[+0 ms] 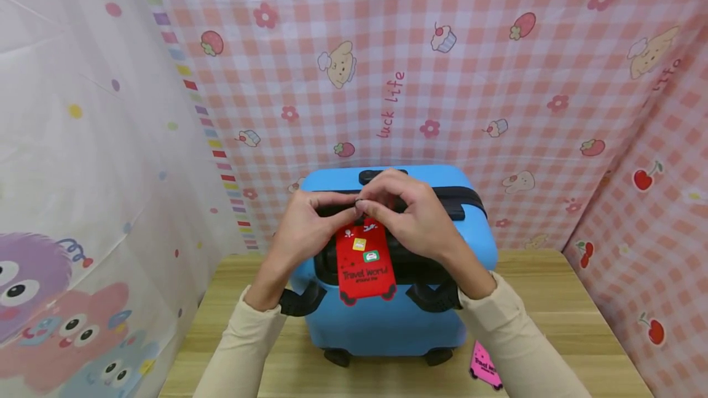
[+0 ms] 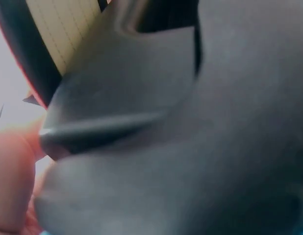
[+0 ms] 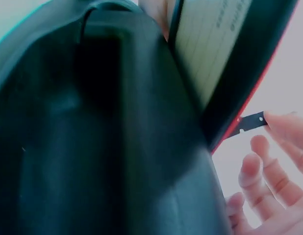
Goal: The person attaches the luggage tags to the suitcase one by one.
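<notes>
A red luggage tag [image 1: 365,263], printed "Travel World", hangs by its short black strap [image 3: 247,123] against a small blue suitcase [image 1: 381,324] with black trim. With thumb and index finger, my left hand [image 1: 303,226] pinches the strap from the left. My right hand [image 1: 412,210] pinches it from the other side, so the fingertips of both meet just above the tag. Fingertips cover most of the strap in the head view, and how it is fastened cannot be made out. Blurred dark plastic [image 2: 141,88] fills much of the left wrist view.
A pink luggage tag [image 1: 485,366] lies on the wooden table [image 1: 558,300], right of the suitcase and partly behind my right sleeve. Patterned cloth [image 1: 475,78] hangs behind and at both sides. Black bands [image 1: 303,300] sit at my wrists.
</notes>
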Action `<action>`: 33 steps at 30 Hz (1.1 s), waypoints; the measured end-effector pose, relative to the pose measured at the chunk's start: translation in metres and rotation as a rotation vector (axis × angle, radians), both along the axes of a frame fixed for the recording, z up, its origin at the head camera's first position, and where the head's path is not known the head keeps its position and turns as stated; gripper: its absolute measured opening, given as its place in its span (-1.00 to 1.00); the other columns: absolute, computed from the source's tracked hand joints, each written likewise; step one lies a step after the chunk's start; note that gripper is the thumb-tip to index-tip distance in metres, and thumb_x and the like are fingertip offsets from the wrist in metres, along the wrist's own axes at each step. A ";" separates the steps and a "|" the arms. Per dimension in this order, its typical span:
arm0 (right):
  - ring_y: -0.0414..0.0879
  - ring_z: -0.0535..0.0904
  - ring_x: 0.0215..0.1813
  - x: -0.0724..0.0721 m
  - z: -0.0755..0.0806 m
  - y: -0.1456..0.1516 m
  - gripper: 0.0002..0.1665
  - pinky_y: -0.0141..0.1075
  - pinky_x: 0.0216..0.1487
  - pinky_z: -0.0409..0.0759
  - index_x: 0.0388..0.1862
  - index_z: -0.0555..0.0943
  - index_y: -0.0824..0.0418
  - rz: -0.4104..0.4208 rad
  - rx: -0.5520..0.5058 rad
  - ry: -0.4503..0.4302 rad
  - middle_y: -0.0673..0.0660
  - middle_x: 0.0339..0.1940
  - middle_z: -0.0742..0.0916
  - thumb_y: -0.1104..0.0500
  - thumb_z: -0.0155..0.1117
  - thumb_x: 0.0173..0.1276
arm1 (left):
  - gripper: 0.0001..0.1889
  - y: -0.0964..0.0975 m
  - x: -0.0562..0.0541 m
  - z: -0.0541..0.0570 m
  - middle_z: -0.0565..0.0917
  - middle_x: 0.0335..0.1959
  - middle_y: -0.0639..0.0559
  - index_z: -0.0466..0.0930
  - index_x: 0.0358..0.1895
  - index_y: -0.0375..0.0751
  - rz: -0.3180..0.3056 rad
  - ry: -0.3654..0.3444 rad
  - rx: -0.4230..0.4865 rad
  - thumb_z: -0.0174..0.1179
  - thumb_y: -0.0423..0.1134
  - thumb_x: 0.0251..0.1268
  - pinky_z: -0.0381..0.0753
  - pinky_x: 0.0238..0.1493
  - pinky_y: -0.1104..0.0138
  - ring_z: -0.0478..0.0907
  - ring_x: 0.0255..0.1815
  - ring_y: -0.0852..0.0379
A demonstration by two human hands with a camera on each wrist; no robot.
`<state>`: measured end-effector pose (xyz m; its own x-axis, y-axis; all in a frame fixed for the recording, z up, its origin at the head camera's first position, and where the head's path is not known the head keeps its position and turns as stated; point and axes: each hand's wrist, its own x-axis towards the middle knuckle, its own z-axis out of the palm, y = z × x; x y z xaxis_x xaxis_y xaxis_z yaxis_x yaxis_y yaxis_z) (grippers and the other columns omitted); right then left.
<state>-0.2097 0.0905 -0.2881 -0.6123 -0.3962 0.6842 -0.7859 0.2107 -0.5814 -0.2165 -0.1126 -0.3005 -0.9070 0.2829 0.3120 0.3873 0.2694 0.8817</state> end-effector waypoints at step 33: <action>-0.15 0.67 -0.23 -0.008 -0.005 0.002 -0.70 -0.25 -0.21 0.57 0.06 0.57 0.25 -0.029 -0.017 -0.245 0.07 -0.28 0.81 0.25 0.32 0.38 | -0.67 -0.001 0.001 -0.001 0.70 -0.03 0.02 0.70 0.02 -0.14 0.023 0.069 -0.083 0.42 -0.22 0.18 0.65 0.00 0.20 0.62 -0.02 0.10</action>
<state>-0.2173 0.0921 -0.2934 -0.7719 -0.3655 0.5202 -0.6146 0.2198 -0.7576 -0.2151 -0.1134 -0.3015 -0.8907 0.2895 0.3505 0.4393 0.3502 0.8272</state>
